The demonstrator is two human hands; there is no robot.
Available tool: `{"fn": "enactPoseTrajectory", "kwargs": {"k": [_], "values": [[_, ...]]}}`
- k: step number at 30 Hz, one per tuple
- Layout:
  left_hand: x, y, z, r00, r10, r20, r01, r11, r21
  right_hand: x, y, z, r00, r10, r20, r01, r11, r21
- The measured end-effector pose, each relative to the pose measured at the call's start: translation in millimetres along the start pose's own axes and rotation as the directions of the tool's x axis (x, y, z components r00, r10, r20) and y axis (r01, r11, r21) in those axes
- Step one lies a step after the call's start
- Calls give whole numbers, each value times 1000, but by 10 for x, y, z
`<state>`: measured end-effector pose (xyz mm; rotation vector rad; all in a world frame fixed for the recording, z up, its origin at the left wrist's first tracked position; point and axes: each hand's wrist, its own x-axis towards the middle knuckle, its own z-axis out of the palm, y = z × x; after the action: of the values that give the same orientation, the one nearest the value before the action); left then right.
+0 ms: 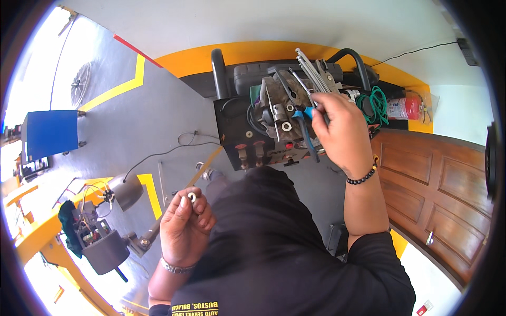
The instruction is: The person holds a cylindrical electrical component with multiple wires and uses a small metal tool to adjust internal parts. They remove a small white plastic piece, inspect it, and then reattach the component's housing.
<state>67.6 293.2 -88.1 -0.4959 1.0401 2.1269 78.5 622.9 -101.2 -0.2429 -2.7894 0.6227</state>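
Note:
My left hand [185, 226] is raised left of my body. Its thumb and fingertips pinch a small, pale metal ring like a nut or washer [192, 197]. My right hand [340, 126] reaches over the tools on a black machine, its fingers curled among them. Whatever its fingertips grip is hidden. Beside its thumb lie pliers with blue handles [303, 126]. A grey work glove [269, 95] is under several tools, with a metal socket [279, 111] and a ring-shaped nut [286, 126] on it. Long metal wrenches [312, 71] lean behind my fingers.
The black machine [229, 129] has upright tube handles [218, 73]. Right of it are a coiled green cord [375, 105], a red fire extinguisher [414, 108] and a wooden door [421, 184]. At left stand a blue box [50, 136] and an opened grey motor unit [105, 253].

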Motion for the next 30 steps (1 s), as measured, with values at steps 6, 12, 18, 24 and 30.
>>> {"fn": "enactPoseTrajectory", "kwargs": {"k": [6, 12, 18, 24, 30], "values": [[103, -30, -91, 997, -4, 78, 11, 995, -96, 13, 54, 162, 993, -20, 117, 54, 953, -298], [113, -173, -157, 999, -18, 46, 23, 993, -113, -2, 19, 171, 991, -20, 134, 61, 949, -308], [75, -270, -145, 996, -24, 91, 38, 987, -154, 3, 84, 131, 994, -25, 105, 50, 969, -241], [27, -267, -34, 995, -81, 54, 89, 983, -163, -20, -120, 31, 987, -124, -104, 130, 990, 52], [-47, -262, 118, 965, -172, 199, 201, 970, -138, -314, -960, -85, 907, -407, 109, 264, 750, 606]]}}
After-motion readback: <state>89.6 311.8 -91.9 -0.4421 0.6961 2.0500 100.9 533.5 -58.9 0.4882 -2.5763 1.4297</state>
